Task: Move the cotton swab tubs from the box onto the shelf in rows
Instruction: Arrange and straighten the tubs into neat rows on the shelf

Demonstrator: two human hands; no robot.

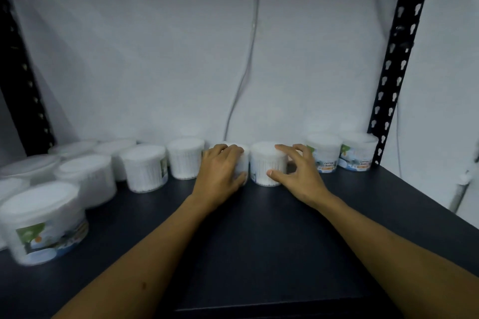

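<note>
While both arms reach to twelve o'clock across the dark shelf [259, 228], each hand is on one cotton swab tub in the back row against the white wall [155, 59]. The left hand [220, 171] has its fingers wrapped over the top and front of the left middle tub [242, 160], grasping it; the right hand [298, 171] pinches the right middle tub [267, 166] between thumb at the front and fingers on the lid. These two tubs stand touching each other. At two o'clock two labelled tubs [342, 153] stand side by side near the black slotted upright [396, 59]. From eleven round to nine o'clock more tubs curve down the left side, ending in a large near tub [44, 223] at eight o'clock. The box is not in view, so how many remain cannot be told. I judge the back row nearly filled, with a gap beside the right hand, and the front of the shelf not yet stocked.
</note>
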